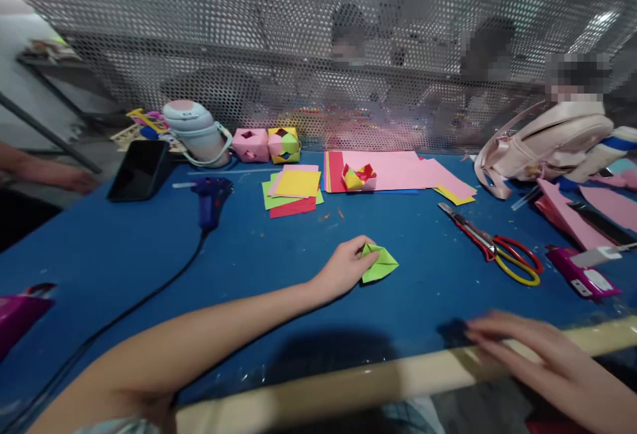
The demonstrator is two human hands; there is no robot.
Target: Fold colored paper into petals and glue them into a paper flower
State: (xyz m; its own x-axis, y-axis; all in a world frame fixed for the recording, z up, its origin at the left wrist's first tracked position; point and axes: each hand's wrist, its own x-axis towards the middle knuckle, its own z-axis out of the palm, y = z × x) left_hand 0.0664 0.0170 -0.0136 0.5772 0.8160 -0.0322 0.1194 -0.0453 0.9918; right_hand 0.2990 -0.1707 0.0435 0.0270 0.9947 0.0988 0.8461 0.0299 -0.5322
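My left hand [351, 265] is closed on the edge of a green folded paper [381, 265], thumb on top, with the paper lying on the blue table. Folds and creases show on its upper face; the left part is hidden under my fingers. At the lower right, my right hand [535, 351] hovers over the table's front edge. Its fingers are stretched out, slightly blurred, and hold nothing I can see. Beyond the left hand lie a stack of coloured paper squares [297, 184] and a small folded red and yellow paper piece [359, 178].
Scissors [512, 258] lie to the right beside a purple gadget [584, 273]. A blue glue gun [209, 202] with its cord, a phone [138, 170], a bottle [196, 132] and a pink paper cube [250, 144] stand left. A pink bag [552, 139] sits back right. Another person's hand [74, 176] shows far left.
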